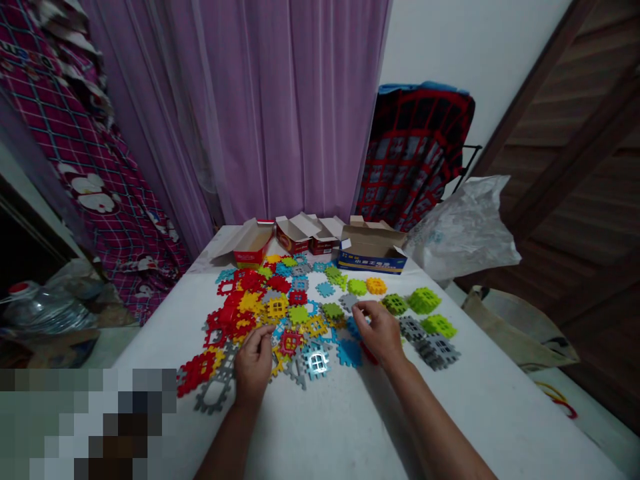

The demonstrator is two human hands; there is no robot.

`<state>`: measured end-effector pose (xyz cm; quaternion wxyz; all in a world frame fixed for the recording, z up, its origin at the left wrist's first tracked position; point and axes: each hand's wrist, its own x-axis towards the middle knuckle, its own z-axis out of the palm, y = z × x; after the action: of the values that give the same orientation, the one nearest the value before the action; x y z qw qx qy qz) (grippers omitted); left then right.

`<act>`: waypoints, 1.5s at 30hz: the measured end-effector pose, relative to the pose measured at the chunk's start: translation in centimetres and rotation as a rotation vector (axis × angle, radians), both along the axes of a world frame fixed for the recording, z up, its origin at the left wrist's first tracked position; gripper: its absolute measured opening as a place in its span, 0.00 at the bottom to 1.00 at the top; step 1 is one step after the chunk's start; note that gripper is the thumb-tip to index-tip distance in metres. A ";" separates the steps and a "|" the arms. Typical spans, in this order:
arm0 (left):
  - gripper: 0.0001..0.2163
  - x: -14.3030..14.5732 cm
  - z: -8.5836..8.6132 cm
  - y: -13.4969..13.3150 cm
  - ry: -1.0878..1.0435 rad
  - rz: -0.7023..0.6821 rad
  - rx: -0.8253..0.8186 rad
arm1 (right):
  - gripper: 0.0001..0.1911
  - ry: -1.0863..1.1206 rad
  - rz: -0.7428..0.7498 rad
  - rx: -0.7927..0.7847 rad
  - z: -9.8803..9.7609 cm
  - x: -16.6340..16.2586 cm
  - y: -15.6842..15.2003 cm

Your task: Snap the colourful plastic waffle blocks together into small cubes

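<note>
A spread of flat interlocking plastic tiles (280, 310) in red, yellow, blue, green and grey covers the middle of a white table (350, 427). My left hand (254, 363) rests on the near edge of the pile, its fingers curled over grey and yellow tiles. Further right, my right hand (381, 331) lies palm down on blue tiles, with fingertips pinched near a grey tile (349, 301). To the right stand assembled cubes, green (424, 300) and grey (437, 350).
Several open cardboard boxes (371, 250) line the table's far edge, two of them red (253, 245). A crumpled plastic bag (463, 227) sits at the far right corner. Purple curtains hang behind. A plastic bottle (40, 307) lies left of the table.
</note>
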<state>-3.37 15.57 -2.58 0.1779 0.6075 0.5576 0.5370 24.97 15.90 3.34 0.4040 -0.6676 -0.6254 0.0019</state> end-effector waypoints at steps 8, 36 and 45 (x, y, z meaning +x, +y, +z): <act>0.14 0.5 0.8 -0.1 0.138 0.070 0.057 | 0.15 -0.067 0.017 0.056 -3.2 3.5 -5.3; 0.14 1.1 1.7 -0.6 0.317 0.043 0.063 | 0.07 -0.438 0.377 0.220 -4.2 -1.9 -5.9; 0.13 1.2 1.4 -0.8 0.279 0.063 0.064 | 0.08 -0.435 0.449 0.272 -4.3 -2.3 -6.0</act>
<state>-2.18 14.78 -1.18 0.0625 0.6637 0.5783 0.4703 22.66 9.93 -0.92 0.3358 -0.4380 -0.8229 -0.1351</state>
